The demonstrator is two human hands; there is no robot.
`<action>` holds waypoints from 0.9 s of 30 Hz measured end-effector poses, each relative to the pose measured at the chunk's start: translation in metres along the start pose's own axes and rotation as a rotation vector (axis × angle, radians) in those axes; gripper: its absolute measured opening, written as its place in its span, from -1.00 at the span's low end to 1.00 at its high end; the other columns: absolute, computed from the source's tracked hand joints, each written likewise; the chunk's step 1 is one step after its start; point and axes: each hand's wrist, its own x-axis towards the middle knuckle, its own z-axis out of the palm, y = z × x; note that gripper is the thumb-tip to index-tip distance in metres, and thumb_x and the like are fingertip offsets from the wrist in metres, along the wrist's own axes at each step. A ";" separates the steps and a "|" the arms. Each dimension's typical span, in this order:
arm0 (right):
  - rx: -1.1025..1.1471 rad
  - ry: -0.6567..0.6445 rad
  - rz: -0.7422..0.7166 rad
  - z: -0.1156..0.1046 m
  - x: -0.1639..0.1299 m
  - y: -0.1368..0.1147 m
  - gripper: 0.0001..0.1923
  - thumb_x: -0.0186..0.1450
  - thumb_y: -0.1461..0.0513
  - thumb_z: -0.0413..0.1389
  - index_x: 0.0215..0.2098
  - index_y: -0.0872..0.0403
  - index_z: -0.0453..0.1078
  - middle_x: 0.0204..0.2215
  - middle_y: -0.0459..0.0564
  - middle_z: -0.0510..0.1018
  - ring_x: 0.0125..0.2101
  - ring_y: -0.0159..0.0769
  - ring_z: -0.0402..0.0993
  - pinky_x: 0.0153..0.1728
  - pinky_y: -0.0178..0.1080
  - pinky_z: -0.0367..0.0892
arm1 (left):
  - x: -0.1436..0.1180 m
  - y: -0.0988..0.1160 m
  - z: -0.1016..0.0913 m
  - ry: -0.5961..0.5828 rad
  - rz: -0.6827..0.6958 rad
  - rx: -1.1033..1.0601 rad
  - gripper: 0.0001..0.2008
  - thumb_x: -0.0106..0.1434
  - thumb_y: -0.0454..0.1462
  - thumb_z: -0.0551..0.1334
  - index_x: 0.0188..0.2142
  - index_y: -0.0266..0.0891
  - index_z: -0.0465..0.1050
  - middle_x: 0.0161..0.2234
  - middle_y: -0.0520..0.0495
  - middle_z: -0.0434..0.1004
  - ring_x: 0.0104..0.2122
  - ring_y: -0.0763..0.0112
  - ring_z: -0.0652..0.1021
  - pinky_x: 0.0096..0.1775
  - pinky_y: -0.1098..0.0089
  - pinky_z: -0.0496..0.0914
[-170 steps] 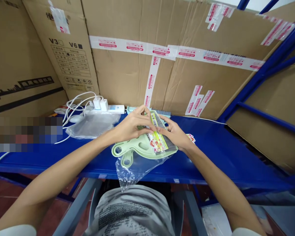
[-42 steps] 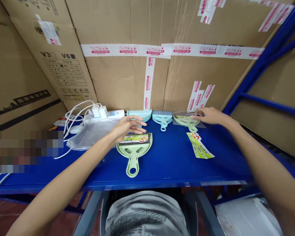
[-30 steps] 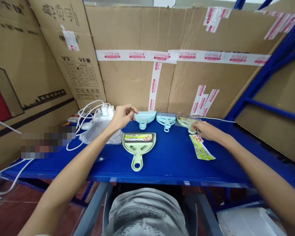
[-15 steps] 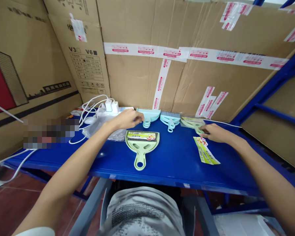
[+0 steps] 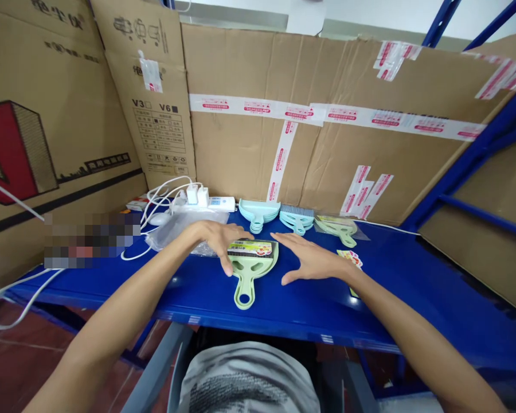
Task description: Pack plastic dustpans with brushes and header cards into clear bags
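A light green dustpan [image 5: 254,268] with a dark-bristled brush and a printed label card [image 5: 250,248] lies on the blue table, its handle toward me. My left hand [image 5: 219,238] is over its left edge, thumb and fingers apart; whether it touches the dustpan I cannot tell. To the right, my right hand [image 5: 312,258] hovers with fingers spread, holding nothing. Behind the hands stand stacked light blue dustpans [image 5: 260,212] and light blue brushes [image 5: 296,219]. Another green piece in clear plastic [image 5: 341,228] lies to their right. My right forearm partly hides loose label cards [image 5: 350,258].
A white power strip [image 5: 221,203] with plugs and cables sits at the back left, by a clear plastic bag [image 5: 180,226]. Cardboard panels [image 5: 241,149] wall the back and left of the blue table [image 5: 284,310]. Blue metal frame bars [image 5: 460,155] rise at the right.
My left hand has come down and toward me to the green dustpan. My right hand has left the plastic-wrapped green piece and moved left, fingers opening. The view has tilted slightly up.
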 end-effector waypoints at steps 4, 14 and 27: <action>-0.007 -0.018 0.015 0.018 0.005 0.004 0.39 0.14 -0.33 0.34 0.63 0.07 -0.19 0.46 0.37 0.19 0.40 0.27 0.13 0.37 0.22 0.10 | 0.005 0.016 0.001 -0.097 -0.005 0.088 0.39 -0.23 0.23 0.56 0.51 -0.16 0.09 0.41 -0.34 0.26 0.37 -0.25 0.31 0.33 -0.02 0.26; 0.160 -0.068 0.039 0.013 -0.003 0.010 0.57 -0.19 -0.23 0.55 0.60 0.05 -0.03 0.14 0.17 0.35 0.22 0.15 0.26 0.33 0.18 0.18 | 0.023 0.026 0.017 -0.008 0.268 -0.071 0.44 -0.32 0.21 0.63 0.50 -0.13 0.12 0.31 -0.27 0.39 0.27 -0.24 0.38 0.33 -0.10 0.23; 1.069 -0.110 0.286 0.005 -0.001 0.032 -0.30 0.30 -0.19 0.34 0.19 0.09 0.54 -0.05 0.12 0.72 -0.21 -0.25 0.69 -0.24 -0.32 0.57 | 0.038 0.050 0.035 0.211 0.530 -0.228 0.38 -0.19 0.12 0.66 0.52 -0.10 0.06 0.31 -0.30 0.33 0.31 -0.16 0.36 0.35 -0.14 0.24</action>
